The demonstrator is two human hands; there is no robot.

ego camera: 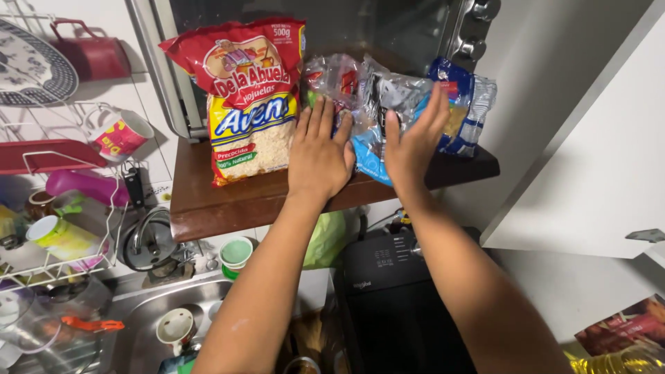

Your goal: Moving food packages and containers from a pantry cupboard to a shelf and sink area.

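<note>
Brown wooden shelf (pixel 228 201) carries 3 food bags. I see my left hand (pixel 318 156) flat, fingers spread, holding nothing, beside a clear crinkled packet (pixel 332 79). My right hand (pixel 414 142) lies open against a blue-and-clear bag (pixel 457 104). A red-and-yellow oat bag (pixel 249 97) already stands upright at left; the other 2 look unsettled.

glossy plastic bags (pixel 388 104), smooth wood shelf (pixel 228 201)

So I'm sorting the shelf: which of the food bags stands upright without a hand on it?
The red and yellow oat-flake bag, at the left end of the wooden shelf; both hands rest on the crumpled bags beside it.
</note>
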